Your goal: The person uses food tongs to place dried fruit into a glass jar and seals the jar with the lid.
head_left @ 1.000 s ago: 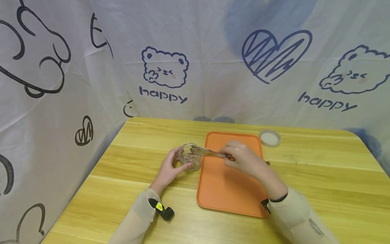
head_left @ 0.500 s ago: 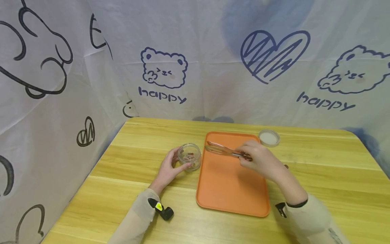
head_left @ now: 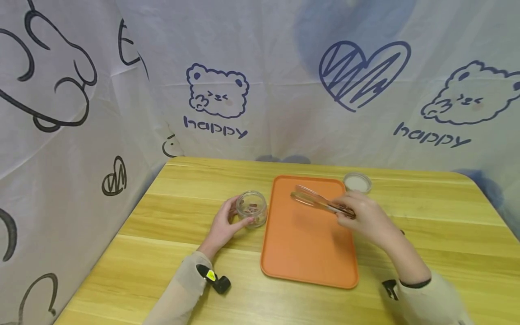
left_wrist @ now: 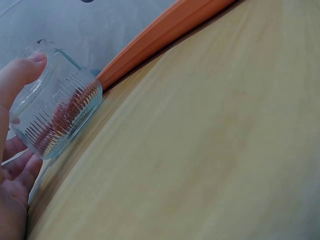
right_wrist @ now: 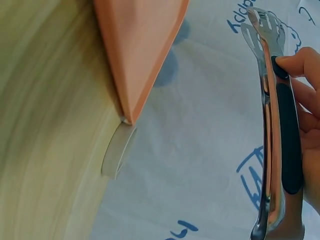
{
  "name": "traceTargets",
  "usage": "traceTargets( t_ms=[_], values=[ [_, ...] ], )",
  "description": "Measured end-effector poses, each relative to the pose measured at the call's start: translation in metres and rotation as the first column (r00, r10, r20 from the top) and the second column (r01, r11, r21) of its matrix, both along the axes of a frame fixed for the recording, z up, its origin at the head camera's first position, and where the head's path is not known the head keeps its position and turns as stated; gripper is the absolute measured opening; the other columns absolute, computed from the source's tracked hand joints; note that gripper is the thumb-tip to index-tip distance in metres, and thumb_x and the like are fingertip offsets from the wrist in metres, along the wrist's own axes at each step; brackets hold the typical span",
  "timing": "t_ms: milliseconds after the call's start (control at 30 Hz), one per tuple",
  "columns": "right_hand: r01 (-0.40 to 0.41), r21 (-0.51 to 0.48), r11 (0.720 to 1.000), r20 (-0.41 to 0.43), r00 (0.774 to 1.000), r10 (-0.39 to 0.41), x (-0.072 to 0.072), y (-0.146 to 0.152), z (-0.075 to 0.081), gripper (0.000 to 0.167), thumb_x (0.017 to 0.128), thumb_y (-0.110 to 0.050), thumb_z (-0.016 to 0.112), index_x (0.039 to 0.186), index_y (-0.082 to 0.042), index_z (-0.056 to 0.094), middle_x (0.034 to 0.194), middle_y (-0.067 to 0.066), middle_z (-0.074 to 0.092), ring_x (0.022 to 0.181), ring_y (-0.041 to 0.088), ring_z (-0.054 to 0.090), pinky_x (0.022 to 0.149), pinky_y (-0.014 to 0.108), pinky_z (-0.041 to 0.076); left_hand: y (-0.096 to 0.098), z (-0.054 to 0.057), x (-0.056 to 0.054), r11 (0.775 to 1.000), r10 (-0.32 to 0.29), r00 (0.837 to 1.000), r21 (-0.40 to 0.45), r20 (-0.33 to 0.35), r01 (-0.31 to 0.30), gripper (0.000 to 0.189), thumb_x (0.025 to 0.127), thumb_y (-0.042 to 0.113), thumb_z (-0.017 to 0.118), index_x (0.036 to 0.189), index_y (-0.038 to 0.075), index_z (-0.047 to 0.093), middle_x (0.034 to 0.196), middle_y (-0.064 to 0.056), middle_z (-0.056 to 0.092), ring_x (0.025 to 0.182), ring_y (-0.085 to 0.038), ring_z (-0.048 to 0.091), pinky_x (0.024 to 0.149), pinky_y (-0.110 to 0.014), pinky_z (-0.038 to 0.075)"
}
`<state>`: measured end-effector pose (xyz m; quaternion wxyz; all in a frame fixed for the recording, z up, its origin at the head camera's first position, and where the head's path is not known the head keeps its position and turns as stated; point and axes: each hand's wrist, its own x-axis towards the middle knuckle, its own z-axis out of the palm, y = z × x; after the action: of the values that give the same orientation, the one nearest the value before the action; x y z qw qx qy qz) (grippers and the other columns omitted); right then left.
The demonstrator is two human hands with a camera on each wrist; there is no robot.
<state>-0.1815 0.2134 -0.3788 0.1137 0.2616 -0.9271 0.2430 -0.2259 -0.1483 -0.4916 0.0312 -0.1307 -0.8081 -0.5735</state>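
A clear glass jar [head_left: 261,215] stands on the table left of the orange tray, its mouth uncovered. Reddish-brown small pieces [left_wrist: 65,115] lie in its bottom, seen through the ribbed wall in the left wrist view. My left hand [head_left: 222,225] holds the jar from the left, thumb at the near side and fingers round the back. In my right hand [head_left: 367,219] are metal tongs [head_left: 314,200] with dark grips, raised over the upper right of the tray. Their slotted ends point left and stand slightly apart, and nothing shows between them. The thumb presses the dark grip [right_wrist: 289,140] in the right wrist view.
The orange tray [head_left: 306,257] lies flat in the middle of the wooden table [head_left: 430,225]. A round lid [head_left: 357,183] sits at its upper right corner. Behind the table hangs a white cloth [head_left: 284,113] with drawings. A small black device [head_left: 215,280] is strapped to the left wrist.
My right hand has drawn the tongs away from the jar's mouth, rightward across the tray, and their ends have spread a little. The left hand and the jar have stayed in place.
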Motion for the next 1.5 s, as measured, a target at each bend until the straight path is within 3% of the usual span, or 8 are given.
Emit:
traceTargets(
  t_ms=[333,733,967,1233,1400,1500],
  values=[
    [0.037,-0.015,0.999,-0.065,0.997,-0.038,0.008,0.019,-0.012,0.026,0.075,-0.002,0.074,0.101,-0.004,0.071,0.085,0.002,0.062,0.072,0.014,0.051,0.057,0.031,0.047,0.0,-0.002,0.0,1.0,0.0,1.0,0.005,-0.009,0.0,0.071,0.08,0.024,0.079,0.139,0.01,0.043,0.133,-0.012,0.05,0.12,-0.023,0.05,0.104,-0.036,0.04],
    [0.131,-0.008,0.991,0.115,0.985,-0.13,0.02,0.027,-0.013,0.024,0.076,-0.005,0.074,0.099,0.0,0.067,0.078,0.003,0.054,0.068,0.017,0.047,0.053,0.026,0.041,0.001,0.0,0.001,1.0,-0.001,1.0,-0.004,-0.01,0.001,0.072,0.08,0.026,0.079,0.14,0.01,0.042,0.133,-0.012,0.049,0.121,-0.023,0.05,0.105,-0.036,0.04],
    [0.22,-0.015,0.975,0.18,0.96,-0.214,0.025,0.031,-0.016,0.028,0.076,-0.011,0.075,0.1,0.002,0.067,0.081,0.005,0.056,0.071,0.019,0.05,0.056,0.03,0.044,0.001,0.0,0.001,1.0,0.002,1.0,0.0,-0.015,-0.002,0.071,0.08,0.025,0.079,0.14,0.01,0.043,0.133,-0.012,0.049,0.12,-0.024,0.05,0.104,-0.037,0.04],
    [0.306,0.003,0.952,0.175,0.937,-0.302,0.032,0.035,-0.022,0.034,0.076,-0.009,0.074,0.104,0.008,0.066,0.09,0.018,0.063,0.076,0.028,0.06,0.063,0.043,0.055,0.0,-0.002,0.0,1.0,0.007,1.0,-0.008,-0.009,-0.007,0.072,0.08,0.026,0.079,0.14,0.011,0.042,0.133,-0.011,0.05,0.12,-0.023,0.05,0.104,-0.038,0.04],
    [0.38,0.037,0.924,0.213,0.901,-0.379,0.035,0.041,-0.023,0.039,0.078,-0.013,0.072,0.108,0.01,0.064,0.092,0.021,0.063,0.076,0.028,0.058,0.06,0.045,0.052,0.0,-0.002,0.0,1.0,0.004,1.0,-0.01,-0.004,-0.004,0.072,0.08,0.027,0.079,0.14,0.012,0.042,0.132,-0.012,0.05,0.119,-0.023,0.05,0.104,-0.037,0.04],
    [0.416,0.076,0.906,0.232,0.876,-0.422,0.037,0.046,-0.023,0.041,0.079,-0.016,0.07,0.109,0.01,0.063,0.092,0.022,0.063,0.072,0.026,0.056,0.054,0.04,0.049,0.0,-0.001,0.0,1.0,0.009,1.0,-0.013,0.004,-0.009,0.072,0.08,0.026,0.079,0.14,0.012,0.042,0.132,-0.011,0.05,0.12,-0.022,0.05,0.104,-0.036,0.04]
  ],
)
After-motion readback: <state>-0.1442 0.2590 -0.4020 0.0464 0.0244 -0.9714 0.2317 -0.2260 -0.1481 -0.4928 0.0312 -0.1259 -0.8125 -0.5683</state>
